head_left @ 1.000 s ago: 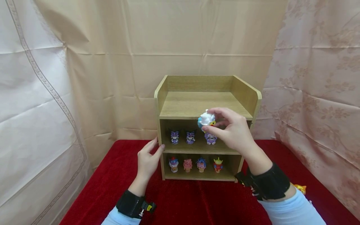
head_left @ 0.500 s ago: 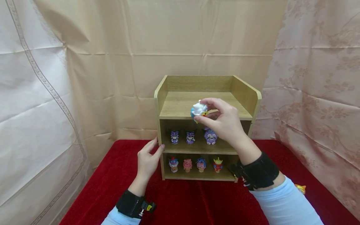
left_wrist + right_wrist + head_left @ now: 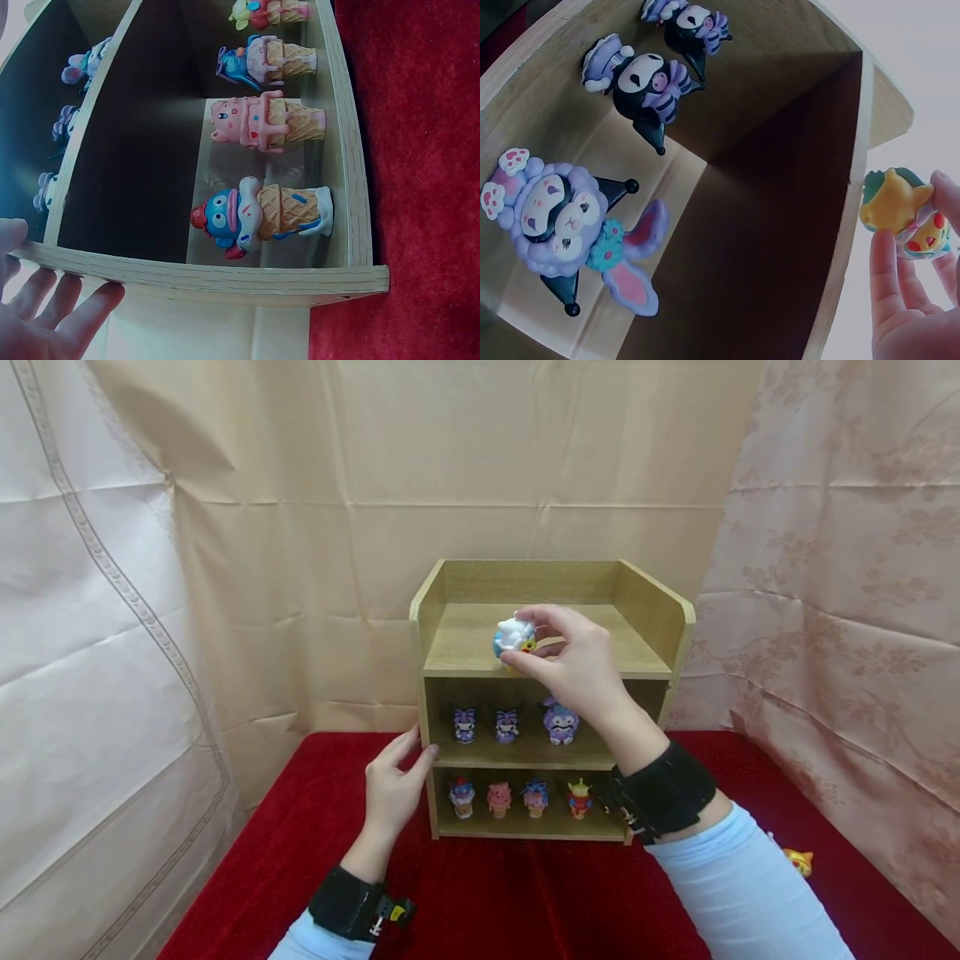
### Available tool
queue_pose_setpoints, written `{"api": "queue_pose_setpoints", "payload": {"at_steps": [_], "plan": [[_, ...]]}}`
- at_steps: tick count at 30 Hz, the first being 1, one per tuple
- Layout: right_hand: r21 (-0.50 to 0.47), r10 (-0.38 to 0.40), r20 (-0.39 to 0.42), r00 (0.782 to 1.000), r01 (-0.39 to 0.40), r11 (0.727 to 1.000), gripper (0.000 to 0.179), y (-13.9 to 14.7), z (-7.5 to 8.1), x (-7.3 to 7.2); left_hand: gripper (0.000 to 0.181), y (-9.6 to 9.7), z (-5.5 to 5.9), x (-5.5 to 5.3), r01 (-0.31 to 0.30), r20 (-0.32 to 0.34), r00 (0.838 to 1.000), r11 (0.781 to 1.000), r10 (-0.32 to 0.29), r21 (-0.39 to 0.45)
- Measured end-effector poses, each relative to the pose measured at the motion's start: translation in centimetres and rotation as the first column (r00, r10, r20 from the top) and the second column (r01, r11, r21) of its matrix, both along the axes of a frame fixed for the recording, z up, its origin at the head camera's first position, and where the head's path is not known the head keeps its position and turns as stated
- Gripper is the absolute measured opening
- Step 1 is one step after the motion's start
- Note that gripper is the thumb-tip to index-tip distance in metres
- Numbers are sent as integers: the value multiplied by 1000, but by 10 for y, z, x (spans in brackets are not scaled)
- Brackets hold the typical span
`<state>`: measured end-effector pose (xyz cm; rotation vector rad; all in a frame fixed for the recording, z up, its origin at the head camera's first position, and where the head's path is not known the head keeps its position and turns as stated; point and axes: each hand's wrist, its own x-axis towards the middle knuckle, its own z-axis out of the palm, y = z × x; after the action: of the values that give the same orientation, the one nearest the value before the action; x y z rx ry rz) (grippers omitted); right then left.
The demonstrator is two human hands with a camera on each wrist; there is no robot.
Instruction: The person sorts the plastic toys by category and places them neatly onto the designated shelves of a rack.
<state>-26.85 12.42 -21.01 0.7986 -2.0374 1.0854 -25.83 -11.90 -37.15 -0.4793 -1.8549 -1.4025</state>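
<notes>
My right hand (image 3: 581,664) pinches a small toy figurine (image 3: 513,635) between thumb and fingertips, in front of the top board of a wooden shelf unit (image 3: 459,639). White and light blue show on it in the head view; the right wrist view adds a yellow star-like part and a little yellow face with red cheeks. My left hand (image 3: 393,781) rests against the unit's left side panel, thumb at the front edge. In the left wrist view its fingers (image 3: 90,315) lie fairly straight along the panel's outer face.
On the middle shelf stand two purple-and-black figurines (image 3: 506,727) and a fluffy purple one with long ears (image 3: 560,724). Several cone-based figurines (image 3: 498,799) line the bottom shelf. An orange-yellow toy (image 3: 799,862) lies at right on the red cloth (image 3: 517,902).
My right hand has carried the figurine up and to the left, from before the middle shelf to the height of the top board. The left hand has stayed put.
</notes>
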Motion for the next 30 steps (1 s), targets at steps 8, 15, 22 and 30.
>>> {"api": "queue_pose_setpoints", "payload": {"at_steps": [8, 15, 22, 30], "plan": [[31, -39, 29, 999, 38, 999, 44, -13, 3, -10, 41, 0, 0, 0, 3, -7, 1000, 1000, -3, -1], [67, -78, 46, 996, 75, 995, 44, -27, 7, -15, 41, 0, -2, -1, -6, -9, 1000, 1000, 6, -5], [95, -116, 58, 991, 111, 989, 43, -37, 7, -21, 41, -1, -3, -2, 7, -1, 1000, 1000, -7, 8], [124, -146, 77, 986, 136, 983, 44, -41, 8, -23, 41, -1, -4, -2, 24, 16, 1000, 999, -24, 27]]}}
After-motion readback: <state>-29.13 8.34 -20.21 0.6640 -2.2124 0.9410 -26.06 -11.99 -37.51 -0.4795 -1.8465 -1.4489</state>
